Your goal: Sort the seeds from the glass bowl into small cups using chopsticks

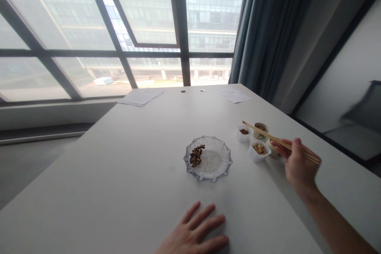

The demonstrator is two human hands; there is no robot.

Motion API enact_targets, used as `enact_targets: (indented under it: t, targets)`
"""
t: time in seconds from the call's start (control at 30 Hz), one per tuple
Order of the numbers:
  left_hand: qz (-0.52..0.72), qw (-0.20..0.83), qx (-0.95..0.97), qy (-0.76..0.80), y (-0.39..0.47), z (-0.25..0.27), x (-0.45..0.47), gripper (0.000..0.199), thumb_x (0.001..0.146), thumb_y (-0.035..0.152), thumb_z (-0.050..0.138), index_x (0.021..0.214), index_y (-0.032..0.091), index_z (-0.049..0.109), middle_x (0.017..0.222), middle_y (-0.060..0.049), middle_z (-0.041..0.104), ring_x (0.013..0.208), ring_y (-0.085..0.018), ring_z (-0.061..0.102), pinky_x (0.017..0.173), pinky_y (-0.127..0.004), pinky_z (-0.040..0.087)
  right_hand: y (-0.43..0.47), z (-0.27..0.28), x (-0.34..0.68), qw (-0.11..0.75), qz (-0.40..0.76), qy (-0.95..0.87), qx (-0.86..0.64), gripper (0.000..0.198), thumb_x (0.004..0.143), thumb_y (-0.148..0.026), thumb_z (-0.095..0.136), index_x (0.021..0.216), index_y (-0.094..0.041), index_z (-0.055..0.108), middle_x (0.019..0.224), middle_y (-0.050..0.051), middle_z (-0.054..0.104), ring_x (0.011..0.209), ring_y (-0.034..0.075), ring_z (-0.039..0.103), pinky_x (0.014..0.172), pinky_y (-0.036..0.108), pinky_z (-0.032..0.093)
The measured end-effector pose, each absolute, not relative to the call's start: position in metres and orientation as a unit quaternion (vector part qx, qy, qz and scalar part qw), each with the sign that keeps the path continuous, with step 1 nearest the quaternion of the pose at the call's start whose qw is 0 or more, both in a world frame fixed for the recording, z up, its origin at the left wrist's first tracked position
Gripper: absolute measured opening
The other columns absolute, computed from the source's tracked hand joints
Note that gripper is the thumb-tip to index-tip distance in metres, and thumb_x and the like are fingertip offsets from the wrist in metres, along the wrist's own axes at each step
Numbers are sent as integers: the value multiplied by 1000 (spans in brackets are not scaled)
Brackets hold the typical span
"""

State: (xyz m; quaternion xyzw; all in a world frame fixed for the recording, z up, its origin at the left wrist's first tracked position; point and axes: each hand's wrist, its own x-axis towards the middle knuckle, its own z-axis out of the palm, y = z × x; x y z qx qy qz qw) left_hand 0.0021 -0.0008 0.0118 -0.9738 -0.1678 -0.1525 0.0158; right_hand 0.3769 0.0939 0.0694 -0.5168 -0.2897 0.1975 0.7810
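My right hand [300, 162] is closed round a pair of wooden chopsticks [275, 139]. Their tips hover over a small white cup [244, 138] of reddish-brown pieces [244, 131]; whether they pinch anything is too small to tell. Beside it stand a white cup [257, 158] of pale, nut-like pieces [259, 149] and a round cream cup [261, 135], partly covered by the chopsticks. Another pale cup [273, 151] is mostly hidden by my right hand. Dark brown elongated pieces [195, 156] lie on the left of a scalloped glass plate [222, 168]. Nearer me, my left hand [196, 232] rests flat, fingers spread, holding nothing.
The white table [125, 174] reaches to the windows. Papers [142, 97] lie at its far left, more sheets [236, 96] at its far right. Two small round items [183, 91] sit near the far edge. A dark curtain [262, 27] hangs behind; a chair [364, 107] stands right.
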Motion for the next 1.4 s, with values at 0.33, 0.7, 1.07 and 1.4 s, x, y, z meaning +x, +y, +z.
enact_targets:
  t: [0.33, 0.7, 1.07, 1.4]
  targets:
    - [-153, 32, -974, -167, 0, 12, 2, 54, 102, 24, 77, 152, 33, 59, 164, 0, 52, 155, -26, 44, 132, -48, 25, 96, 69, 377, 781, 186, -304, -513, 56, 84, -69, 78, 83, -13, 73, 74, 9, 78, 59, 25, 78, 58, 36, 68]
    - [-150, 31, -974, -169, -1, 13, 2, 45, 107, 24, 69, 150, 33, 59, 165, 2, 51, 155, -25, 44, 133, -48, 23, 87, 64, 355, 767, 253, -340, -481, 48, 89, -60, 79, 83, -12, 77, 71, 10, 80, 62, 24, 81, 60, 30, 68]
    - [-152, 35, -973, -168, -1, 12, 1, 49, 104, 26, 75, 151, 33, 60, 164, 1, 52, 156, -25, 43, 133, -48, 22, 62, 56, 309, 638, 360, -506, -456, 47, 92, -61, 76, 86, -15, 82, 72, 12, 81, 63, 28, 82, 55, 33, 69]
    - [-156, 39, -973, -166, -2, 12, 3, 50, 104, 25, 75, 151, 33, 59, 164, 1, 52, 155, -26, 43, 132, -48, 26, 57, 45, 291, 602, 417, -524, -434, 44, 100, -57, 68, 88, -16, 81, 74, 13, 82, 66, 26, 83, 57, 29, 67]
